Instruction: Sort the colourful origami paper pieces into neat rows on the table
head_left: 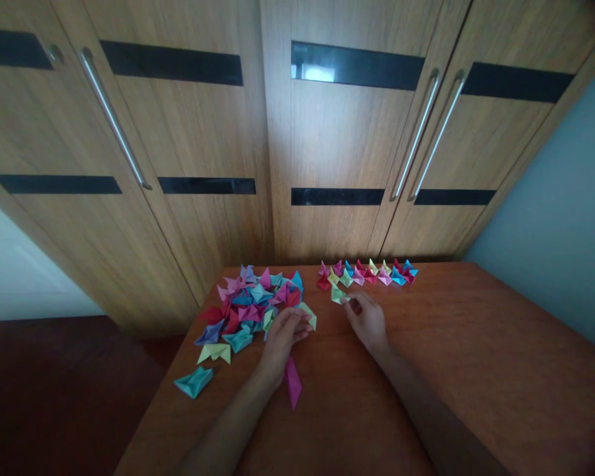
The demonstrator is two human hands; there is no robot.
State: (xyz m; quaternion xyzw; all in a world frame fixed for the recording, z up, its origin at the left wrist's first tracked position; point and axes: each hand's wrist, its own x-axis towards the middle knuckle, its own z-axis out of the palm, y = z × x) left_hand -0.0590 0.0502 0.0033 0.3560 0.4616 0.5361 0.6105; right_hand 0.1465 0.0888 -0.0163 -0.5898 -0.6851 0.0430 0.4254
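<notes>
My left hand (286, 334) is closed on a pale yellow folded paper piece (308, 315), at the right edge of a heap of colourful folded papers (252, 297). To its right, my right hand (367, 318) pinches the right tip of a light green folded paper (337, 294). That green piece rests just in front of two rows of small folded papers (371, 272) near the table's back edge. Beneath my left wrist lies a magenta folded paper (292, 382), partly covered by the hand.
The brown wooden table (451, 344) stands against a wooden wardrobe (337, 145) with metal handles. A teal folded paper (194, 382) lies near the table's left edge, with a pale yellow one (215, 352) behind it. A pale wall (550, 211) rises at the right.
</notes>
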